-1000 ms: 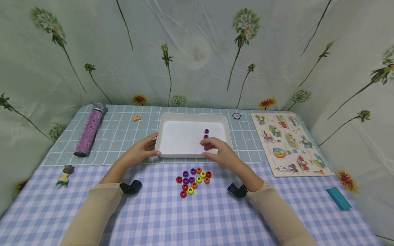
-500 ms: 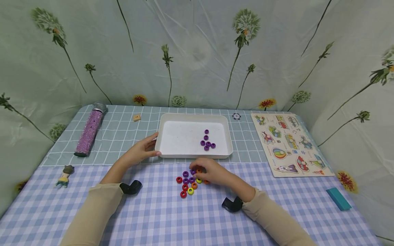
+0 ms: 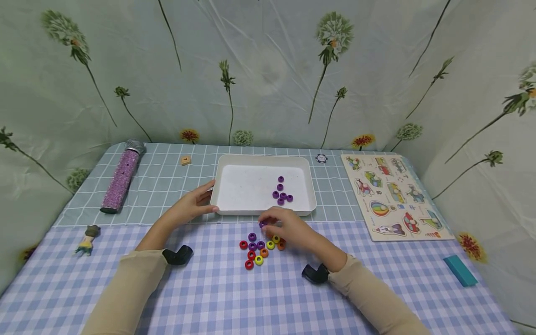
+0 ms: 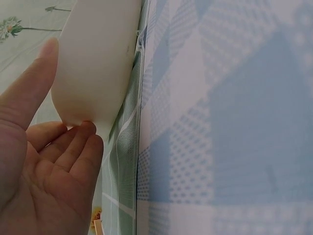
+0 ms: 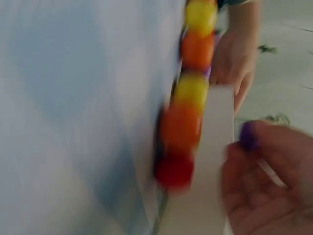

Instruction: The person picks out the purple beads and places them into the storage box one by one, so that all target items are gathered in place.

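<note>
My left hand point(image 3: 190, 204) holds the left end of a shallow white tray point(image 3: 263, 212). In the left wrist view, its thumb lies along the tray's rim, and its bent fingertips touch the end wall. Several purple beads point(image 3: 280, 187) lie in the tray's right half. Just in front of the tray, my right hand point(image 3: 291, 228) pinches one purple bead point(image 5: 248, 136) between thumb and finger, lifted off the cloth. Below it lies a loose group of red point(image 3: 249, 264), yellow point(image 3: 258, 260), orange point(image 3: 264, 252) and purple beads. The hand hides part of this group.
At the left are a glittery pink microphone point(image 3: 122, 179) and a small figurine point(image 3: 88, 240). A wooden number tile point(image 3: 185, 160) and a poker chip point(image 3: 321, 158) lie at the back. A picture puzzle board point(image 3: 393, 197) and a teal block point(image 3: 460, 271) are at the right.
My right hand went from over the tray to the bead group, took a purple bead, and has risen slightly towards the tray. My left hand stays put.
</note>
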